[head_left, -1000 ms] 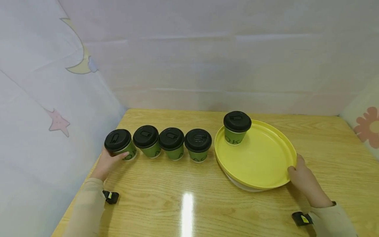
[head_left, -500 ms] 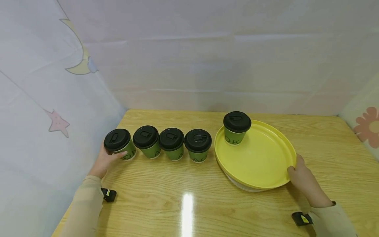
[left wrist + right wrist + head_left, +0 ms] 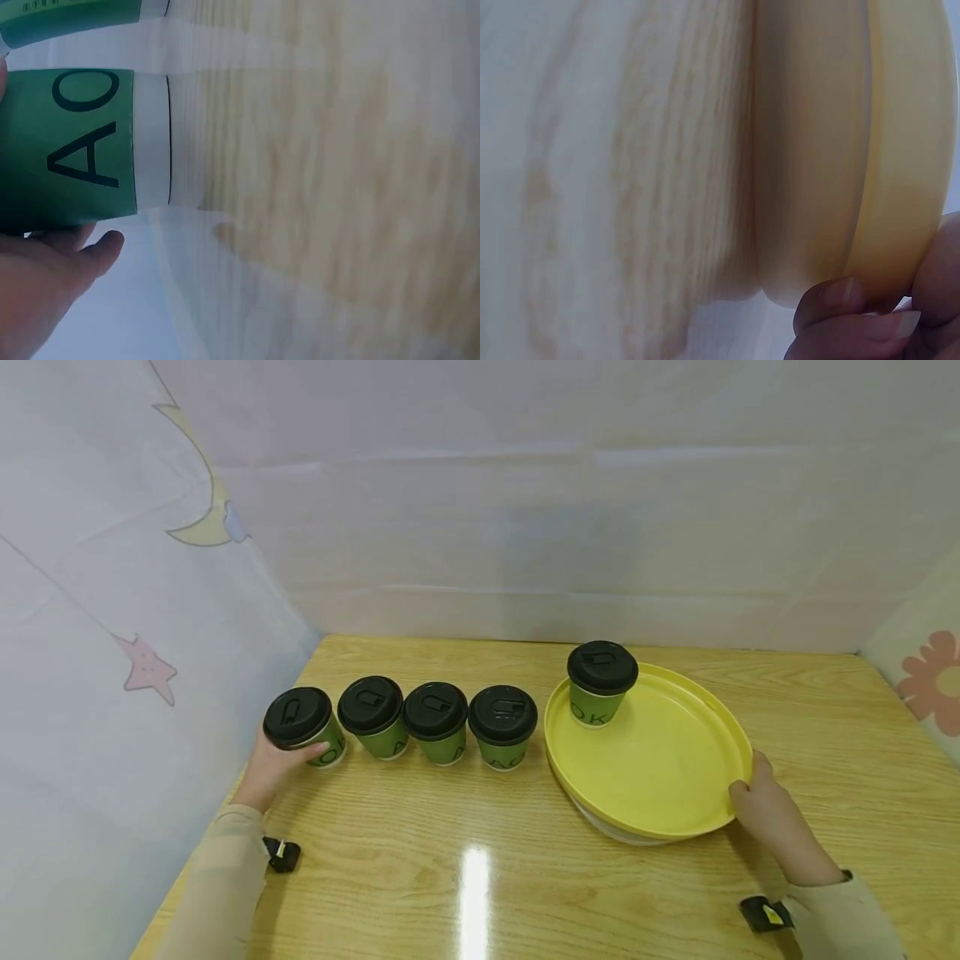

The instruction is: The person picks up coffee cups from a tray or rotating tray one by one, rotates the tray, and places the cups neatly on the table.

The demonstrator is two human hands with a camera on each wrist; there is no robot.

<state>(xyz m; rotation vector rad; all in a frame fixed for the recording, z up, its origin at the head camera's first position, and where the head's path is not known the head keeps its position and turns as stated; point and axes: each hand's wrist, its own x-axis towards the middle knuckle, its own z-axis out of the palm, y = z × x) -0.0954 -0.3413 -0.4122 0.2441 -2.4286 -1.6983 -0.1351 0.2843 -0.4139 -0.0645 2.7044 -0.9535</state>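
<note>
My left hand (image 3: 270, 766) grips the leftmost lidded paper cup (image 3: 327, 745), thumb across its front. This green cup with a black lid stands on the table, and its lettering faces the left wrist view, where some fingers (image 3: 101, 251) show past its side. On the right, my right hand (image 3: 768, 802) pinches the near right rim of a round yellow tray (image 3: 675, 777), which sits on a pale round base (image 3: 810, 150). Another lidded paper cup (image 3: 596, 706) stands upright at the tray's far left. Fingertips (image 3: 840, 294) touch the tray's edge in the right wrist view.
Three more green cups with black lids stand in a row between the held cup and the tray: one cup (image 3: 384, 742), a middle cup (image 3: 442, 748) and a right cup (image 3: 501, 753). The wooden table (image 3: 390, 860) meets a fabric backdrop (image 3: 480, 543) behind.
My left hand and forearm shift very slightly while the thumb stays on the cup. The right hand, tray and other cups stay in place.
</note>
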